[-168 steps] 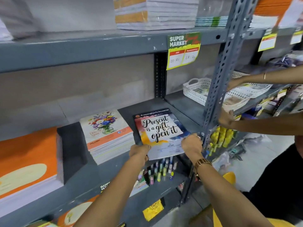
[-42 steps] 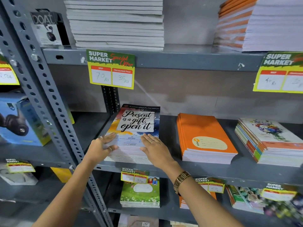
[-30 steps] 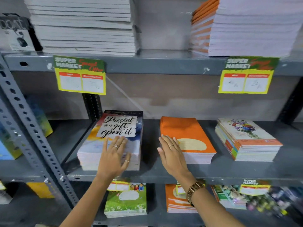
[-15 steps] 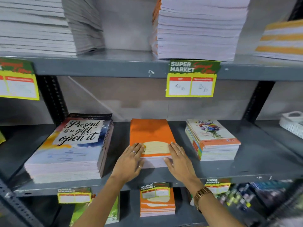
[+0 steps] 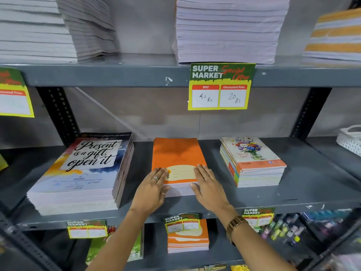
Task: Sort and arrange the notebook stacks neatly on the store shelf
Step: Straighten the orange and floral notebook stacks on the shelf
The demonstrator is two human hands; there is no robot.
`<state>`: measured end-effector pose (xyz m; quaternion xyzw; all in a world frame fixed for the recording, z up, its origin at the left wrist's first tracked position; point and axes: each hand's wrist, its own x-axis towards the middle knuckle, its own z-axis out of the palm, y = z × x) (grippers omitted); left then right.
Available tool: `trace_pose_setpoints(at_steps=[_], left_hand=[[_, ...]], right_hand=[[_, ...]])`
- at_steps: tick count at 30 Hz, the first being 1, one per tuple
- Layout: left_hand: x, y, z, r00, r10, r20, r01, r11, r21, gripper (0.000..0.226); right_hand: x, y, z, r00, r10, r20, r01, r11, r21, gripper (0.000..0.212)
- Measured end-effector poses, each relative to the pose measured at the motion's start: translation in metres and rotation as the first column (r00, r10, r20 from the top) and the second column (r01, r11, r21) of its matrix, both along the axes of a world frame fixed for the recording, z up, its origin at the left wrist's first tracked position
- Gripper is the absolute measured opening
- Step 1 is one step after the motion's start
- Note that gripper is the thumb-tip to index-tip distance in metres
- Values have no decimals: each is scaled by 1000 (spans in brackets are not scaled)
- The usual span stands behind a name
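Three notebook stacks lie on the grey middle shelf [image 5: 293,194]. The orange stack [image 5: 176,155] sits in the middle. My left hand [image 5: 153,189] rests on its front left corner and my right hand [image 5: 208,187] on its front right corner, fingers flat on the cover and thumbs against the front edge. To the left lies a taller stack with the "Present is a gift, open it" cover [image 5: 84,169]. On the right stands the flower-cover stack [image 5: 252,160].
Tall notebook piles [image 5: 230,28] fill the upper shelf, which carries a price tag [image 5: 220,87]. Dark uprights [image 5: 58,114] stand at the back. A white basket [image 5: 349,139] is at the far right. More notebooks [image 5: 187,237] and pens lie on the lower shelf.
My hands left the "Present is a gift" stack and moved right onto the orange stack, one on each front corner. My view shifted to the right along the shelf.
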<state>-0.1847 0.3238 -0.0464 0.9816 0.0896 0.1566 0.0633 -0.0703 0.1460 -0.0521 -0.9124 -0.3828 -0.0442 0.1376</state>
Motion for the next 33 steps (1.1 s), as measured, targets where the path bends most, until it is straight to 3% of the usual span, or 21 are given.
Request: trace_pose_setpoints(at_steps=[9, 14, 17, 25, 33], left_hand=[[1, 4, 6, 998, 10, -63, -22, 981, -191, 55], [0, 9, 19, 999, 2, -38, -19, 889, -457, 54], [1, 12, 24, 999, -13, -36, -8, 845, -535, 54], [0, 9, 24, 998, 32, -45, -52, 809, -586, 58], [-4, 12, 19, 999, 33, -8, -32, 835, -549, 59]], right_hand=[[0, 4, -3, 1000, -14, 5, 14, 1000, 13, 61], [0, 4, -1, 1000, -24, -14, 24, 999, 29, 61], [-2, 5, 2, 998, -31, -46, 33, 998, 48, 60], [-3, 5, 6, 994, -33, -104, 42, 995, 86, 63], [-3, 2, 4, 997, -28, -76, 33, 997, 63, 62]])
